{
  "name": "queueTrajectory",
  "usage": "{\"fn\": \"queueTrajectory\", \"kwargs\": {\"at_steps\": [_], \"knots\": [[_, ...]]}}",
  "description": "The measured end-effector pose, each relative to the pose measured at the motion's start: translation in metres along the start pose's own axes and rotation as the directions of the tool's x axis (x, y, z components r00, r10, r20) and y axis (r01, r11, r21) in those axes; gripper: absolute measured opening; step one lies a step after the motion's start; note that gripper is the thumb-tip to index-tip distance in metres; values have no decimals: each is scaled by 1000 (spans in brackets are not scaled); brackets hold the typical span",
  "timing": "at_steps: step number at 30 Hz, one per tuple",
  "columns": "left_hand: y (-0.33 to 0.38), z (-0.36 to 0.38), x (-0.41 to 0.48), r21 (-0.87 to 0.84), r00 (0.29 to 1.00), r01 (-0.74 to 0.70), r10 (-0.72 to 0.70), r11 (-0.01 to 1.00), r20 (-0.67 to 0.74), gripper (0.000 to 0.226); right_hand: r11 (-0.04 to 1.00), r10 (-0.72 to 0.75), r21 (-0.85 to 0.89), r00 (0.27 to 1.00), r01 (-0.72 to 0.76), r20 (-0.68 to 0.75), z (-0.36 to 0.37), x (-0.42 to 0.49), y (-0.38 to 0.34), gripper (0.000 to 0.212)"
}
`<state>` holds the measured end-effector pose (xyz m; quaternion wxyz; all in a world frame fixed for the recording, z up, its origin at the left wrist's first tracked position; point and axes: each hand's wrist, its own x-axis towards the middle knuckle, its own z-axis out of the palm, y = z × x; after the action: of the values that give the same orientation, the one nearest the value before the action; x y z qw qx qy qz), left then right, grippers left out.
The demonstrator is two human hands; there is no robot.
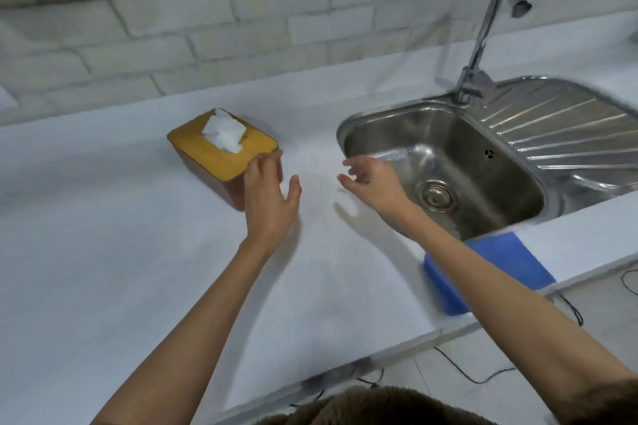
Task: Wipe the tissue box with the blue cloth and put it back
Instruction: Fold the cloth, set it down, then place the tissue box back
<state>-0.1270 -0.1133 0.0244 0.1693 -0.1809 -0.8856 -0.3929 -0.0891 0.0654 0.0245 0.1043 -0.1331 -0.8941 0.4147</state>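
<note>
Tissue box (221, 148) sitting on surface (121, 252); left hand (269, 193) spread, touching it; right hand (373, 183) spread, hovering; blue cloth (511, 262) lying near sink (445, 162).

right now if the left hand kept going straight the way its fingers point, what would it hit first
Most likely the tissue box. The left hand is open, fingers aimed up and away along the counter, and its fingertips already overlap the box's near right corner; whether they touch it yet is unclear from this single view.
</note>
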Motion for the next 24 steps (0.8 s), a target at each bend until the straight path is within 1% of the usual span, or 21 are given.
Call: {"fn": "queueTrajectory", "kwargs": {"at_steps": [3,5,7,8,10,12,16,18,21,24], "knots": [[-32,-30,19,-16,985,123,-124,992,-123,42,1000,-11,25,990,8,141,39,17,-37,43],[-54,-46,30,-40,964,197,-201,980,-174,40,998,-26,56,972,13,232,65,18,-57,49],[-74,-58,42,-77,939,273,-283,959,-194,39,991,-18,128,943,-26,333,93,18,-74,61],[-84,-62,48,-96,926,310,-323,946,-196,39,986,-13,162,932,-49,363,106,18,-81,72],[-102,-69,60,-125,902,377,-394,918,-178,42,964,-8,248,927,-92,376,127,19,-92,93],[-119,-72,71,-129,890,425,-439,896,-123,46,945,30,294,931,-145,364,142,25,-96,104],[-143,-68,97,-168,836,544,-548,822,24,52,953,144,207,932,-221,332,158,38,-94,123],[-150,-65,111,-184,809,586,-584,789,67,54,960,137,195,945,-201,298,158,50,-90,123],[-160,-63,130,-231,764,641,-638,732,98,55,979,109,140,962,-147,251,150,82,-82,107],[-172,-59,147,-220,737,673,-665,706,120,55,969,59,215,956,-124,287,135,119,-75,94]]}}
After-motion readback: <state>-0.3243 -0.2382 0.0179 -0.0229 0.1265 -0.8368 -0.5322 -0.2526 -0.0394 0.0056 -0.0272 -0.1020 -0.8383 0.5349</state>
